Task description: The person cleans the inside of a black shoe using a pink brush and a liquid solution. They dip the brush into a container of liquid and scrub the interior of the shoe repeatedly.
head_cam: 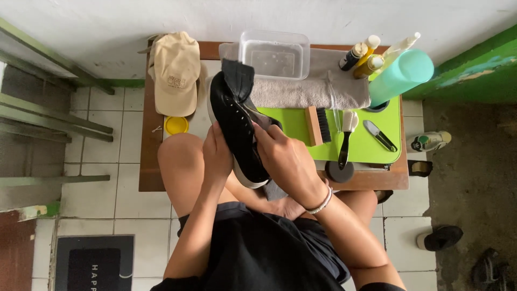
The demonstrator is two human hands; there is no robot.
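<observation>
Closest to us, black shorts (269,248) and bare knees, the person sitting right up against a low wooden table (148,161). Up from the lap comes the black shoe (237,126), lifted clear of the table and tilted, toe end towards the person, white sole edge showing at the bottom, tongue sticking up at the far end. The left hand (216,153) is wrapped round the shoe's left side near the sole, fingers closed on it. The right hand (285,156) is clamped on the other side, fingers curled tight against the upper; whether it holds anything besides the shoe I cannot tell. A white bracelet (321,203) sits on that wrist.

Behind the shoe, a green mat (377,148) lies on the table with a wooden brush (318,125), a small white-headed brush with a black handle (346,137) and a little dark tool (380,135) laid side by side. A grey towel (312,86) is spread at the back under a clear plastic tub (274,54). Bottles (366,56) and a tall teal bottle (401,75) crowd the far right corner. A beige cap (175,73) rests far left, a yellow lid (176,125) just below it
</observation>
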